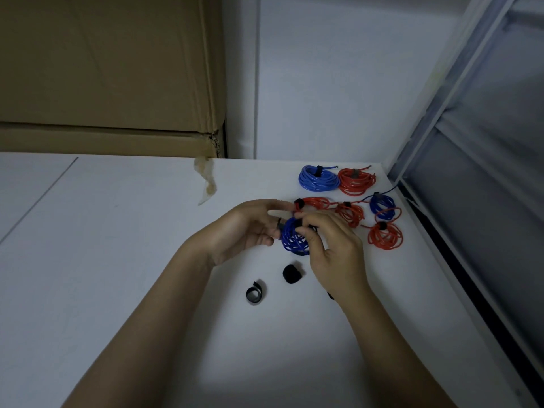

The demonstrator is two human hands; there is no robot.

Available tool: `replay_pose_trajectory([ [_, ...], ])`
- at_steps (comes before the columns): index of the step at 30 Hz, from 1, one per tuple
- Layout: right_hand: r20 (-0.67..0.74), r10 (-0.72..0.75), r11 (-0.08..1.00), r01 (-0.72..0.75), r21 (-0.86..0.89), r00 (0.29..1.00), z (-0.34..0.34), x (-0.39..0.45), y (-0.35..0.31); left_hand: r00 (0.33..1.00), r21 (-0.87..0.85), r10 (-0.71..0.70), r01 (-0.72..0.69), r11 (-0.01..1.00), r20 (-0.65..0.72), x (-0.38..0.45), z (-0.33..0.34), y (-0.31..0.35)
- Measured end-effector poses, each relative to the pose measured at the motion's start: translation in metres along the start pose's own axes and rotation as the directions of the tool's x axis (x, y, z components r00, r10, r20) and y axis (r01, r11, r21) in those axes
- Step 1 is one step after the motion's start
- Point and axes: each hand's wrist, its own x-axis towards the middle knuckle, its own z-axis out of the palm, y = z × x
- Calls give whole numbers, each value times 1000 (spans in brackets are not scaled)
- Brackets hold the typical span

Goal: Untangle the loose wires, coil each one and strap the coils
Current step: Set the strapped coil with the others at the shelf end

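Hands meet above the middle of the white tabletop (132,231): the left hand (250,228) and the right hand (329,245) both pinch a dark blue wire coil (294,240) held between them. Six strapped coils (353,201), red and blue, lie grouped near the far right corner. Two black straps (254,294) lie just nearer than the hands.

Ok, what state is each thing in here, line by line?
Blue coil in hand: coiled, held by both hands, strap going on.
Left hand: grips the coil.
Right hand: pinches the strap at the coil.
Light blue coil: strapped, lying on the table.
Loose strap: curled, unused.
Strap roll: rolled up.
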Motion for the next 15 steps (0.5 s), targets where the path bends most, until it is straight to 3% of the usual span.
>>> replay_pose_trajectory([
  [11, -66, 16, 1000, -15, 9, 998, 1, 4, -2, 992, 240, 126, -124, 963, 6, 5, 11, -4],
  [15, 55, -49, 998, 51, -29, 997, -1, 4, 0, 992, 350, 123, -125, 928, 26, 4, 13, -1],
])
